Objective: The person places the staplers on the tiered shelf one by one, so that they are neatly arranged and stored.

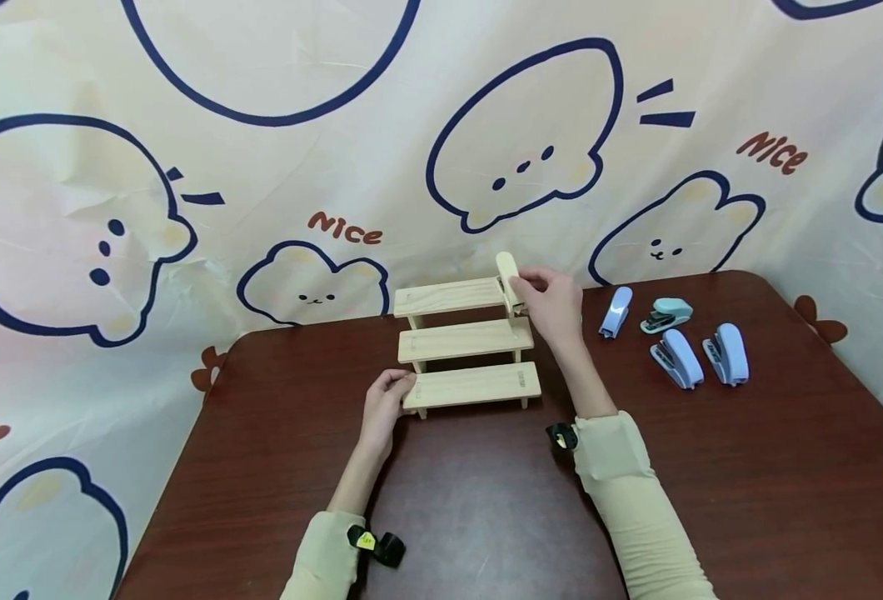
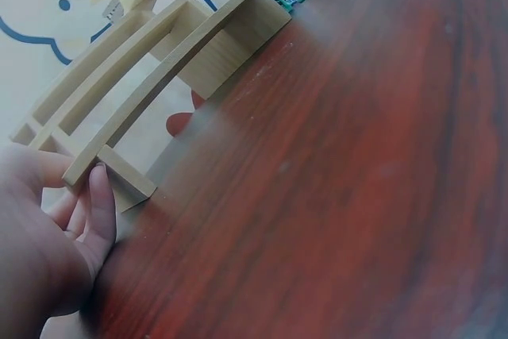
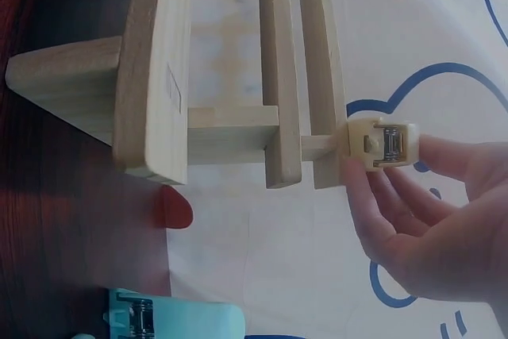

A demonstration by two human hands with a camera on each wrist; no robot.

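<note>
The person's right hand grasps a cream plastic stapler at the one o'clock corner of a pale wooden three-tiered rack, while the left hand pinches the lowest tier's eight o'clock end between thumb and fingers; toward the rack's three o'clock, three light-blue plastic staplers and one teal plastic stapler rest on a dark-brown table

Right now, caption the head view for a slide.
Left hand grips the bottom shelf; right hand holds a cream stapler at the top shelf.
</note>
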